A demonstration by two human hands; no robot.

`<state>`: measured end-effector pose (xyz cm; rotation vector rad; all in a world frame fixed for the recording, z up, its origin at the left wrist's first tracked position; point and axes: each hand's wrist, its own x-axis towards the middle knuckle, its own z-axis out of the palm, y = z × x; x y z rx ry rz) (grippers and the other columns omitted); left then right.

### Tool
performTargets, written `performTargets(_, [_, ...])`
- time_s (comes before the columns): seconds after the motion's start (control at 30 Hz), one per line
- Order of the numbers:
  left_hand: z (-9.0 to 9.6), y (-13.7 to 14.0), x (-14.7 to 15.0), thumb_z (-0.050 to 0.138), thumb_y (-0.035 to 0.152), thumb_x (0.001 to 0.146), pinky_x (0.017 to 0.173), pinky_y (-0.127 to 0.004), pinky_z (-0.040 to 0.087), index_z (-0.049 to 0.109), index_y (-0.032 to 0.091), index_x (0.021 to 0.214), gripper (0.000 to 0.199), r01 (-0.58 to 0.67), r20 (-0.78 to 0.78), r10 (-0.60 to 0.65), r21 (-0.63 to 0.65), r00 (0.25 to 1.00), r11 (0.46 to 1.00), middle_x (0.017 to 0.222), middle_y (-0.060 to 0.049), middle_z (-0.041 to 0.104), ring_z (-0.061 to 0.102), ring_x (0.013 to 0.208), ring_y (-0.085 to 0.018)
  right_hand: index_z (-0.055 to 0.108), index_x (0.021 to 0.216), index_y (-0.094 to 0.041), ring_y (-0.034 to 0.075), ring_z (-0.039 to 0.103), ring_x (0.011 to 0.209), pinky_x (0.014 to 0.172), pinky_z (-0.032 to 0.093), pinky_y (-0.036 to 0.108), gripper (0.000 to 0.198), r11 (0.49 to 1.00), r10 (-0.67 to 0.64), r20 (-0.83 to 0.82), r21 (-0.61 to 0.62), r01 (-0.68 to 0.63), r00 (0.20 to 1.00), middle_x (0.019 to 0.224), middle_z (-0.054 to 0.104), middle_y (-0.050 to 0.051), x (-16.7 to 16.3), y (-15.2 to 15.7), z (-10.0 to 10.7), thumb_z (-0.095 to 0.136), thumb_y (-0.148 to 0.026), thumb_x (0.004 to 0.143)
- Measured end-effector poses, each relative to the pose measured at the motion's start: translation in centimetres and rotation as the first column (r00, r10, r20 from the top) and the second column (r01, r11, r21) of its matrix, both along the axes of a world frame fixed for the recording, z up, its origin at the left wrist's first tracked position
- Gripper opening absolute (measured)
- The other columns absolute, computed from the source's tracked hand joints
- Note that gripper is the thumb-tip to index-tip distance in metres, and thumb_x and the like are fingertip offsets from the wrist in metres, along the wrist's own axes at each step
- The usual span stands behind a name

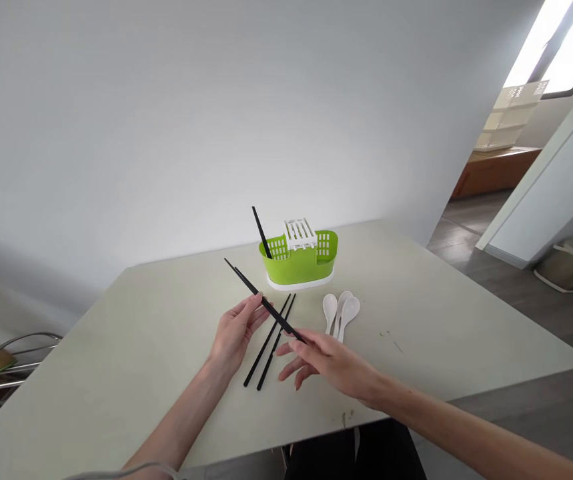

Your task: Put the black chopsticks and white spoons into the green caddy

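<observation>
Between my two hands, a pair of black chopsticks (275,312) is held at a slant above the table. My left hand (239,327) pinches them near the middle, and my right hand (319,357) grips their lower right end with its other fingers spread. Under them, two more black chopsticks (261,360) lie side by side on the table. Behind stands a green cutlery basket (299,268) with a white base and a white slatted piece (300,233) on top. A black chopstick shape (261,230) leans upright in its left compartment; whether it is one or two I cannot tell.
Three white spoons (342,310) lie just beyond my right hand, their handles partly hidden by it. The pale table (166,320) meets a white wall (191,133) at the back. A metal-framed stool (1,380) stands off the left edge.
</observation>
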<state>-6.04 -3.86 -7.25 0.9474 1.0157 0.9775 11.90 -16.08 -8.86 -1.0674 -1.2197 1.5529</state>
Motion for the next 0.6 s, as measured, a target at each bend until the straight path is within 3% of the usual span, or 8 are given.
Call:
performTargets(0.13, [-0.4,-0.7,-0.3,0.074,0.023,0.094,0.108,-0.032,0.058,0.079,0.010,0.102,0.016,-0.027,0.051,0.030,-0.051,0.998,0.998,0.113,-0.014,0.081,0.077,0.106,-0.020,0.062,0.139,-0.015,0.029,0.079,0.102,0.081,0.066,0.040,0.056,0.998,-0.014,-0.124,-0.062,0.007,0.992,0.134,0.069,0.019,-0.4,0.5,0.5,0.060,-0.057,0.101])
performTargets(0.33, [-1.2,-1.7,-0.2,0.078,0.025,0.092,0.106,-0.030,0.058,0.078,0.012,0.097,0.014,0.027,0.070,-0.021,-0.086,0.997,0.996,0.114,-0.012,0.080,0.078,0.102,-0.020,0.058,0.150,-0.014,0.027,0.069,0.127,0.114,0.055,0.046,0.062,0.988,-0.064,-0.144,-0.150,0.043,0.987,0.146,0.065,0.018,-0.2,0.9,-0.2,0.068,-0.050,0.099])
performTargets(0.6, [-2.8,-2.7,0.4,0.088,0.031,0.082,0.103,-0.030,0.059,0.077,0.014,0.093,0.023,0.094,0.117,-0.081,-0.105,0.990,0.990,0.108,-0.010,0.081,0.077,0.098,-0.019,0.068,0.140,-0.015,0.027,0.073,0.120,0.116,0.053,0.049,0.060,0.987,-0.087,-0.158,-0.150,0.063,0.984,0.134,0.072,0.015,0.3,1.0,-1.1,0.075,-0.051,0.094])
